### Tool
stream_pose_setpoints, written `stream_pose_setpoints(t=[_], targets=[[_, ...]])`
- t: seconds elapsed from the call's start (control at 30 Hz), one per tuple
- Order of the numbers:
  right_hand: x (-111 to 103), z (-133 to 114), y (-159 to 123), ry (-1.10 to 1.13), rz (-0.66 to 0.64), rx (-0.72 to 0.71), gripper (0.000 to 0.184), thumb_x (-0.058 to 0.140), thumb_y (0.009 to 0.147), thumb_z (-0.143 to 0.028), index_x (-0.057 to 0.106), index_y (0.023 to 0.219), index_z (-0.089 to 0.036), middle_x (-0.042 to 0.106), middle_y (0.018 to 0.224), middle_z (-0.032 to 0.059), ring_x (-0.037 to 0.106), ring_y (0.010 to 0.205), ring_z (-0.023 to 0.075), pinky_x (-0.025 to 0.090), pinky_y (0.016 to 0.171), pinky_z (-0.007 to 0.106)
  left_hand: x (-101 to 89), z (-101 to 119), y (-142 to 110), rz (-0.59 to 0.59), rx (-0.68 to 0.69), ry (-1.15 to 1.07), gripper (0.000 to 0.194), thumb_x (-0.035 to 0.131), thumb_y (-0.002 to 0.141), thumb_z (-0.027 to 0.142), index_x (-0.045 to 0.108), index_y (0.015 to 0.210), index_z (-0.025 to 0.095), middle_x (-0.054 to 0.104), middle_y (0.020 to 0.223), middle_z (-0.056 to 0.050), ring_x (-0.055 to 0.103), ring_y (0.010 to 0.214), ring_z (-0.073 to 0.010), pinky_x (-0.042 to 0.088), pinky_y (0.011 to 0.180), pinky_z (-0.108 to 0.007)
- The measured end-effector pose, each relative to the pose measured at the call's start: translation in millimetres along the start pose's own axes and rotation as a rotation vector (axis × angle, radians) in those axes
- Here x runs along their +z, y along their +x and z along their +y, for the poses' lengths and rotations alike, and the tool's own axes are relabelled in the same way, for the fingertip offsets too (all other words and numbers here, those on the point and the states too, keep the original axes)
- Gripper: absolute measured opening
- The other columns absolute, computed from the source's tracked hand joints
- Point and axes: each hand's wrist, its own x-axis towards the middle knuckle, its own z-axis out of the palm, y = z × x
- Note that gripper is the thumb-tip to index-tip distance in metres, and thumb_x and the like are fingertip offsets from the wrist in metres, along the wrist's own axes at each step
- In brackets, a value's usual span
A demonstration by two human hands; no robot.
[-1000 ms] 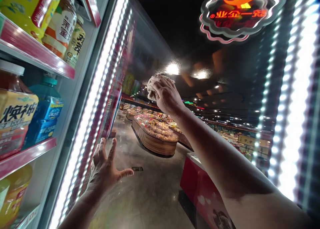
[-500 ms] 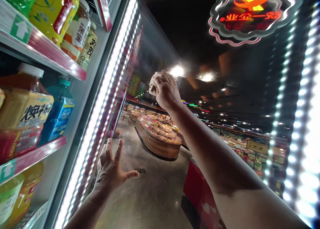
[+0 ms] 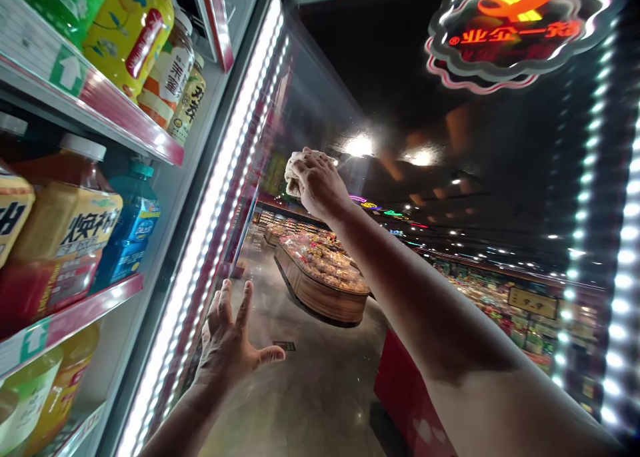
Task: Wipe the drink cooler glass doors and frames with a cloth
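Stretched out ahead, my right hand (image 3: 323,185) is closed on a crumpled pale cloth (image 3: 296,170) and presses it against a glass door (image 3: 420,197). Part of the cloth is hidden under my fingers. Lower and to the left, my left hand (image 3: 230,337) is open, fingers spread and thumb out, near the lit left edge of the glass. It holds nothing; whether the palm touches the glass, I cannot tell. A round-edged glowing sign (image 3: 520,34) with mirrored lettering hangs at the top right of the glass.
Drink shelves (image 3: 100,297) stand close on my left, with a yellow bottle (image 3: 127,37) and a blue bottle (image 3: 130,224). A bright LED strip (image 3: 200,244) runs down the frame. Through the glass appear a wooden display counter (image 3: 325,294) and a red box (image 3: 407,384).
My right hand has moved a little to the left across the glass with the cloth. My left hand keeps its spread pose. The whole view has shifted slightly to the right.
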Motion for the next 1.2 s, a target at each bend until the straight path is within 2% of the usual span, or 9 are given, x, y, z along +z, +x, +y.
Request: stream_pose_setpoints(t=[0.17,0.33,0.5,0.6,0.7,0.87,1.07,1.2], targets=[[0,2,12,-0.009,0.027,0.093,0.037,0.047,0.09,-0.008,0.064,0.122,-0.015,0.059,0.142,0.0127,0.041,0.144,0.0307,0.029,0.122,0.051,1.2,0,1,-0.044,-0.01,0.006,0.135,0.079,0.055,0.071,0.008,0.161,0.025,-0.007,0.168,-0.019,0.003,0.153,-0.0472,0.028,0.114,-0.066],[2,-6,19,0.017,-0.064,0.018,0.036,0.045,0.09,-0.01,0.066,0.117,-0.018,0.06,0.141,0.01,0.044,0.141,0.0285,0.03,0.123,0.046,-2.9,6,0,-0.044,-0.033,-0.006,0.13,0.08,0.056,0.068,0.015,0.16,0.027,-0.004,0.168,-0.019,0.005,0.153,-0.0454,0.027,0.115,-0.064],[6,-13,26,0.014,-0.028,0.106,0.037,0.044,0.09,-0.01,0.064,0.121,-0.014,0.056,0.144,0.013,0.04,0.144,0.0294,0.026,0.124,0.046,-1.9,7,1,-0.035,-0.034,-0.014,0.129,0.082,0.054,0.067,0.017,0.16,0.028,-0.003,0.168,-0.016,0.004,0.154,-0.0442,0.024,0.118,-0.062],[11,-19,30,0.027,-0.058,0.065,0.036,0.043,0.091,-0.012,0.065,0.119,-0.014,0.058,0.141,0.0132,0.043,0.142,0.028,0.025,0.124,0.043,-1.2,5,1,-0.023,-0.025,-0.007,0.132,0.082,0.054,0.068,0.016,0.16,0.026,-0.005,0.168,-0.017,0.005,0.154,-0.0434,0.024,0.119,-0.059],[15,-18,34,0.052,-0.073,-0.003,0.032,0.045,0.091,-0.014,0.067,0.113,-0.018,0.062,0.135,0.0106,0.049,0.135,0.0269,0.028,0.122,0.043,-2.5,6,-1,-0.023,-0.021,0.0,0.132,0.082,0.055,0.068,0.015,0.16,0.025,-0.006,0.168,-0.019,0.007,0.153,-0.0442,0.025,0.117,-0.062],[22,-14,40,0.031,0.007,0.077,0.032,0.047,0.09,-0.014,0.066,0.116,-0.016,0.059,0.139,0.0125,0.041,0.141,0.032,0.027,0.121,0.051,-1.9,7,-2,0.017,0.0,-0.029,0.129,0.083,0.056,0.066,0.016,0.16,0.029,0.002,0.168,-0.018,0.012,0.151,-0.0454,0.028,0.115,-0.063],[27,-19,42,0.06,-0.055,-0.063,0.03,0.048,0.089,-0.014,0.07,0.108,-0.019,0.066,0.129,0.0087,0.05,0.133,0.0282,0.032,0.12,0.044,-1.1,5,-2,0.008,-0.005,-0.038,0.135,0.084,0.054,0.066,0.009,0.161,0.029,0.006,0.166,-0.02,0.011,0.151,-0.0459,0.026,0.114,-0.065],[28,-21,49,0.034,-0.009,0.023,0.033,0.046,0.089,-0.014,0.069,0.112,-0.018,0.063,0.133,0.0115,0.049,0.133,0.0307,0.031,0.119,0.049,-6.6,10,-1,-0.046,-0.038,-0.033,0.134,0.082,0.054,0.069,0.011,0.16,0.029,0.012,0.165,-0.019,0.009,0.151,-0.0471,0.026,0.115,-0.064]])
